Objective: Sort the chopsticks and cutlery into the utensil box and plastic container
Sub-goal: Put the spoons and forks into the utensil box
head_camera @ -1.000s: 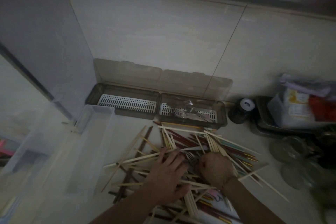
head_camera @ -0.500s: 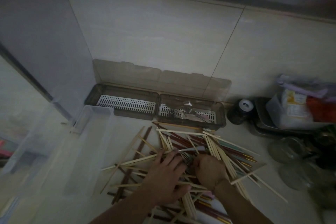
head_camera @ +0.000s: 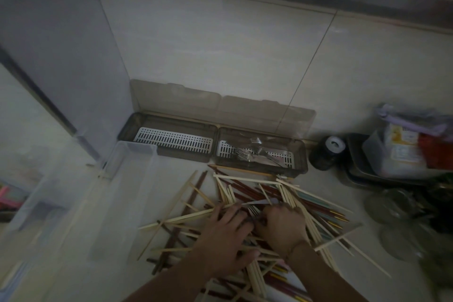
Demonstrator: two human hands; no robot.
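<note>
Head view: utensil box [head_camera: 171,152] lies lengthwise along the wall.

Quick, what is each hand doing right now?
Left hand: open, fingers spread flat on the scattered wooden chopsticks.
Right hand: curled; holding anything cannot be told.

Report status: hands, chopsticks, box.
Left hand flat on the chopsticks; right hand curled into the pile, grip unclear. Box open, forks in right bay, left bay bare. Nothing blocking.
</note>
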